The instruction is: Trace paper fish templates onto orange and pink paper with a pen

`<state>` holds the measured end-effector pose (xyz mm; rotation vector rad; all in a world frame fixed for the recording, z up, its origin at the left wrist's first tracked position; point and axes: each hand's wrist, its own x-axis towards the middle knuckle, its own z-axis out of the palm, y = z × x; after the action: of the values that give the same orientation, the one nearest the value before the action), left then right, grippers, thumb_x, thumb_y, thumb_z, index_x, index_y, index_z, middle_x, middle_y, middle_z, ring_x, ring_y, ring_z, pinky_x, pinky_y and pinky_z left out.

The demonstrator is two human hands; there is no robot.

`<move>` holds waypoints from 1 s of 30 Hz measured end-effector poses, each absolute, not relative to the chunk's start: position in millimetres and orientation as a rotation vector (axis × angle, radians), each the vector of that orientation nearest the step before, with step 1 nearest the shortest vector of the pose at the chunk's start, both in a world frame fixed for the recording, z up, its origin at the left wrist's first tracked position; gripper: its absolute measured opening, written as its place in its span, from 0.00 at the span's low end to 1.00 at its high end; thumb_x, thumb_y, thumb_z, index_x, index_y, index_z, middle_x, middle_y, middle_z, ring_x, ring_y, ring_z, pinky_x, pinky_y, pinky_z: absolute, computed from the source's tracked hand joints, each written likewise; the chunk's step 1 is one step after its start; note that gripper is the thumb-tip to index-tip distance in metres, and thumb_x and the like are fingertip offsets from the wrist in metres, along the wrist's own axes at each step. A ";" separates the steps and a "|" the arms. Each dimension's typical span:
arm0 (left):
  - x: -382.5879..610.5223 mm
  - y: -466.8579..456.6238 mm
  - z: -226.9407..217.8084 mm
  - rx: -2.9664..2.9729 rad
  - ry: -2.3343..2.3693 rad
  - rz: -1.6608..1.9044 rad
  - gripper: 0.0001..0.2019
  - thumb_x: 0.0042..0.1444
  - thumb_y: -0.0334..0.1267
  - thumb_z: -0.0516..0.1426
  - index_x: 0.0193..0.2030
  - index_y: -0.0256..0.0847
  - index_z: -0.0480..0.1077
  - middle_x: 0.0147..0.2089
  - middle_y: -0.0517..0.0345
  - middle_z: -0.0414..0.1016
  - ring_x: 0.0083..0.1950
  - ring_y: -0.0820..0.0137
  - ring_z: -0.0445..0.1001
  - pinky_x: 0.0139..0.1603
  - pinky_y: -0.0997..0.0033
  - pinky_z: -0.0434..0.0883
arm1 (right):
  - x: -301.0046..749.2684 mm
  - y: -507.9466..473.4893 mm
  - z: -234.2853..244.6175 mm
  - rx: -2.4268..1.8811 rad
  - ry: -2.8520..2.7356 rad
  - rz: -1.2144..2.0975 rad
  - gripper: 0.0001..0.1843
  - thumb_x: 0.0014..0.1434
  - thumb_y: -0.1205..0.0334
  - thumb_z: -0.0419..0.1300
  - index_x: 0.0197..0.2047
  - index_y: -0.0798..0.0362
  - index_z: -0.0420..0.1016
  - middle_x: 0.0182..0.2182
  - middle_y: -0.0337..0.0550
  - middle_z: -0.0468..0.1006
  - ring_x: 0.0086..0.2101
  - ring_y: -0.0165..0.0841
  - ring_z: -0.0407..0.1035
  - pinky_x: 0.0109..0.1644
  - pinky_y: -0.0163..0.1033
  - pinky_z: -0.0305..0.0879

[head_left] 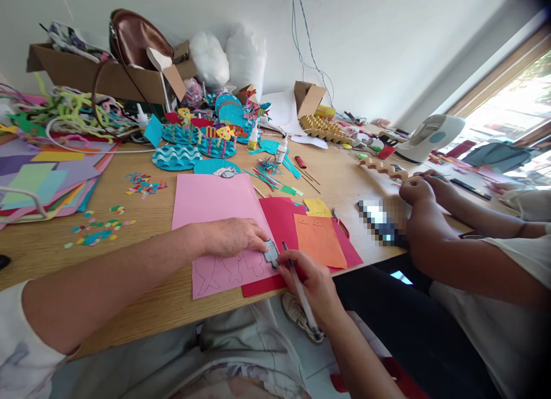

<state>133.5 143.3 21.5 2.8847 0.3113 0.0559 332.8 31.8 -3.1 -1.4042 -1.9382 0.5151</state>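
My left hand (235,236) rests on a pink paper sheet (215,206) and presses a small grey fish-shaped template (271,253) flat with its fingertips. My right hand (312,281) grips a pencil (297,287) whose tip touches the edge of that template. Fish outlines are drawn along the pink sheet's near edge. A red sheet (282,218) lies under the pink one, with an orange sheet (319,240) on top of it to the right.
A person sits at my right, their hands (419,189) together over the table. Teal paper wave and fish crafts (198,138), glue bottles (280,151), coloured paper stacks (43,183), confetti scraps (101,229), cardboard boxes (112,74) and an egg tray (325,129) crowd the wooden table (129,204).
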 end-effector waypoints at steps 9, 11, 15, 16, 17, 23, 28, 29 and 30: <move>136.6 140.2 25.3 2.915 0.286 0.046 0.17 0.55 0.23 0.50 0.45 0.41 0.73 0.56 0.52 0.68 0.55 0.62 0.64 0.55 0.68 0.60 | 327.6 35.2 14.7 -1.469 -1.643 0.980 0.05 0.55 0.63 0.52 0.34 0.52 0.68 0.21 0.35 0.72 0.23 0.29 0.65 0.26 0.32 0.58; 138.0 140.1 26.0 2.901 0.264 0.074 0.15 0.55 0.24 0.50 0.42 0.40 0.74 0.52 0.53 0.71 0.53 0.64 0.65 0.54 0.70 0.60 | 326.3 37.1 11.6 -1.472 -1.637 0.979 0.04 0.54 0.63 0.53 0.31 0.53 0.67 0.20 0.35 0.71 0.23 0.28 0.63 0.26 0.31 0.57; 141.5 138.7 30.0 2.834 0.263 0.039 0.14 0.56 0.24 0.49 0.40 0.39 0.74 0.46 0.55 0.73 0.50 0.67 0.68 0.50 0.75 0.62 | 325.6 40.3 5.2 -1.454 -1.693 0.874 0.03 0.52 0.65 0.54 0.28 0.53 0.67 0.20 0.34 0.67 0.22 0.26 0.59 0.25 0.30 0.54; 142.2 138.4 30.7 2.820 0.274 0.025 0.14 0.55 0.23 0.49 0.40 0.39 0.74 0.46 0.55 0.73 0.50 0.68 0.68 0.49 0.76 0.62 | 325.6 40.8 4.2 -1.447 -1.707 0.857 0.03 0.52 0.66 0.54 0.27 0.53 0.67 0.20 0.34 0.66 0.22 0.26 0.58 0.25 0.30 0.54; 142.7 138.2 31.1 2.808 0.279 0.012 0.15 0.55 0.22 0.49 0.41 0.38 0.73 0.47 0.55 0.73 0.50 0.68 0.68 0.49 0.76 0.63 | 325.6 41.1 3.4 -1.440 -1.718 0.852 0.03 0.51 0.67 0.53 0.27 0.53 0.67 0.20 0.34 0.66 0.22 0.26 0.58 0.24 0.30 0.53; 142.8 138.5 29.5 2.768 0.277 -0.005 0.19 0.49 0.17 0.48 0.42 0.36 0.73 0.48 0.53 0.72 0.50 0.69 0.70 0.49 0.78 0.63 | 325.8 41.5 1.7 -1.437 -1.761 0.865 0.04 0.50 0.70 0.51 0.28 0.53 0.66 0.19 0.32 0.64 0.21 0.25 0.55 0.24 0.30 0.51; 142.2 138.5 29.4 2.734 0.292 0.018 0.20 0.49 0.17 0.48 0.43 0.36 0.72 0.46 0.54 0.73 0.49 0.68 0.70 0.48 0.77 0.64 | 324.1 41.1 2.9 -1.459 -1.805 0.815 0.04 0.51 0.68 0.52 0.28 0.53 0.66 0.19 0.33 0.63 0.22 0.26 0.55 0.25 0.30 0.51; 142.1 138.5 29.3 2.727 0.293 0.022 0.20 0.49 0.17 0.48 0.43 0.37 0.72 0.45 0.55 0.73 0.48 0.68 0.70 0.47 0.76 0.64 | 323.6 40.9 3.4 -1.460 -1.808 0.811 0.04 0.51 0.68 0.52 0.28 0.53 0.66 0.19 0.33 0.63 0.21 0.26 0.55 0.25 0.30 0.51; 142.0 138.5 29.1 2.722 0.296 0.025 0.20 0.49 0.17 0.48 0.43 0.38 0.72 0.45 0.56 0.73 0.48 0.68 0.70 0.47 0.76 0.64 | 323.2 40.6 3.8 -1.462 -1.808 0.810 0.04 0.51 0.69 0.52 0.28 0.53 0.66 0.19 0.33 0.64 0.21 0.26 0.55 0.25 0.30 0.51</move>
<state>142.0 138.5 29.1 2.7217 0.2964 0.0249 323.2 40.6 3.8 -1.4623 -1.8083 0.8102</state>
